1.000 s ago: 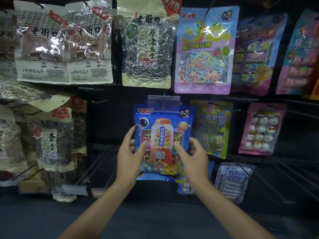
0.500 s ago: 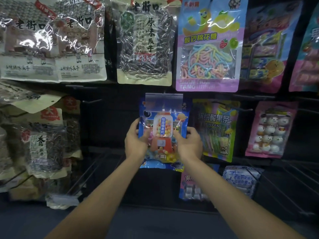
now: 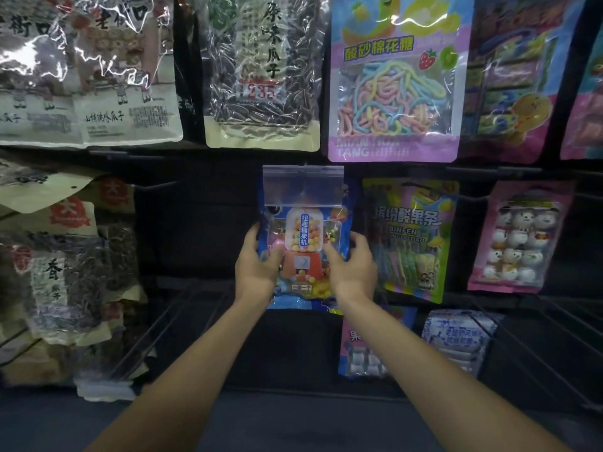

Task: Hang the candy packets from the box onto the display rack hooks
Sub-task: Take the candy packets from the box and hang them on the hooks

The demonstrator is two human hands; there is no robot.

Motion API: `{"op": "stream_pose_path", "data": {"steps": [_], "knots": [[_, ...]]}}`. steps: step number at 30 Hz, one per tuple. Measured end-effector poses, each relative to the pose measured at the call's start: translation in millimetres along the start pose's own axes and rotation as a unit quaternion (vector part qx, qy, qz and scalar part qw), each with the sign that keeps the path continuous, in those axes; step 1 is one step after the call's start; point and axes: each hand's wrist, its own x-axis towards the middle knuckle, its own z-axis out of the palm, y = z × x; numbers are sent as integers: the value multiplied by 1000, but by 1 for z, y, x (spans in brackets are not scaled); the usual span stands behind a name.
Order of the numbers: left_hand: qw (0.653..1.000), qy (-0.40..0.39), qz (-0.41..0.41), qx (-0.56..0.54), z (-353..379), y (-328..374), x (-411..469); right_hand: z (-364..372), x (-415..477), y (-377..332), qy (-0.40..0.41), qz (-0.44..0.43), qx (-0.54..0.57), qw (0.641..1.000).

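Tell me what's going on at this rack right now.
A person is holding a blue plastic candy packet printed with a gumball machine up against the dark display rack. The left hand grips its left edge and the right hand grips its right edge. The packet's top sits behind a clear plastic label flap on the rack; whether it is hooked on cannot be seen. A green and yellow packet of sour strips hangs just to its right.

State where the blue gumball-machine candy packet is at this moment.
Head view, centre: the blue packet is gripped by the left hand and right hand, just left of the yellow-green strip packet, its top behind the clear tag holder.
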Motion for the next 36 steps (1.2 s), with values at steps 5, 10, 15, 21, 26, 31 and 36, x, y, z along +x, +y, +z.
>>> {"op": "stream_pose_path", "data": {"steps": [5, 10, 15, 21, 26, 31, 36], "knots": [[996, -16, 47, 76, 3, -9, -4, 3, -11, 10, -13, -26, -37, 999], [997, -34, 46, 55, 10, -16, -2, 11, -13, 10, -37, -12, -105, 994], [994, -34, 42, 93, 19, -18, 1, 13, -7, 16, -49, -29, -117, 992], [991, -33, 58, 117, 25, -26, 6, 23, 1, 18, -45, -25, -139, 989], [988, -22, 79, 131, 23, -25, -4, 22, -3, 28, -26, -73, -154, 985], [957, 16, 158, 242, 14, -20, -21, 14, -12, 39, 21, -224, -195, 955], [831, 9, 314, 459, -8, -31, -41, -1, -19, 47, 24, -355, -347, 868]]}}
